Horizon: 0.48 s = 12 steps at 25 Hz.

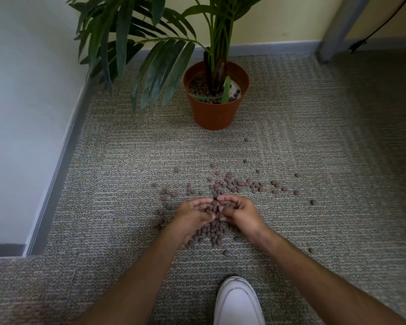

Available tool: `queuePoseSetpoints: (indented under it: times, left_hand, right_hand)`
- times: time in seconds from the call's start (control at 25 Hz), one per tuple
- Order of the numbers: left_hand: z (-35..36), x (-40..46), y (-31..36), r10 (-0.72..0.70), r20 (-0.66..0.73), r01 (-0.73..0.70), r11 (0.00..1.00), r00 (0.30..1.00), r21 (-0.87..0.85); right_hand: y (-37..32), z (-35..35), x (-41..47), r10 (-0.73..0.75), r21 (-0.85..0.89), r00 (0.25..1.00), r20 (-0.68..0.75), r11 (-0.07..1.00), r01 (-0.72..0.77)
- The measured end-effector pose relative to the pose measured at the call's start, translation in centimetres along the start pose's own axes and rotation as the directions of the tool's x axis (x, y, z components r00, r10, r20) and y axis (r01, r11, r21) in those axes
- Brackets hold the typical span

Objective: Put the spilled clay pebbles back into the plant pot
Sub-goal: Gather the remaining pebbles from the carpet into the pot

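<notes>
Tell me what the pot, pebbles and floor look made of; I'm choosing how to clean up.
Pot: probably plastic, with smooth, even terracotta-coloured walls and a thin rim; fired clay is possible. Pebbles: matte brown, rounded, irregular lumps, consistent with baked clay. Floor: carpet, low-pile, with a grey-beige ribbed weave.

A grey-green carpet (117,160) with a fine ribbed weave was laid across the whole floor, its tiles turned at differing angles. A pale white wall (21,102) was seen on the left, edged by a grey skirting board (63,146) that turned a corner low on the left. At the back, a cream-yellow wall (279,17) was trimmed with the same grey skirting. A grey upright frame (338,29) was set at upper right, and a black cable (382,26) was draped beside it. Soft, dim light was cast throughout.
</notes>
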<state>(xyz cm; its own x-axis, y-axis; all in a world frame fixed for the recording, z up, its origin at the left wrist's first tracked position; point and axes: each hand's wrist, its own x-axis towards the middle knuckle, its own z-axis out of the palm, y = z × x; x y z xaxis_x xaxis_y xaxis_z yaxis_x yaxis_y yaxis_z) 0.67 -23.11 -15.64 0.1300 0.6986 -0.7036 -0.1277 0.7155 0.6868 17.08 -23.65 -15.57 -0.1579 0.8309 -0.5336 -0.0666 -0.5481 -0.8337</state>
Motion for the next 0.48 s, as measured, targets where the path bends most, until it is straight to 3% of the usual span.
queuePoseSetpoints:
  times: [0.16,0.32,0.48]
  left_hand:
    - [-0.1,0.1,0.4,-0.068,0.061,0.074,0.993,0.996,-0.088]
    - [-0.1,0.2,0.1,-0.114,0.114,0.123,0.990,0.987,-0.071]
    - [0.4,0.3,0.3,-0.127,0.208,0.174,0.959,0.970,-0.225]
  right_hand:
    - [-1.1,-0.2,-0.4,-0.014,-0.013,1.000,0.026,1.000,0.015]
    - [-1.2,-0.2,-0.6,-0.080,-0.222,0.992,0.097,0.970,0.100]
    - [-1.5,0.2,-0.5,-0.172,-0.236,0.985,0.004,0.957,0.168]
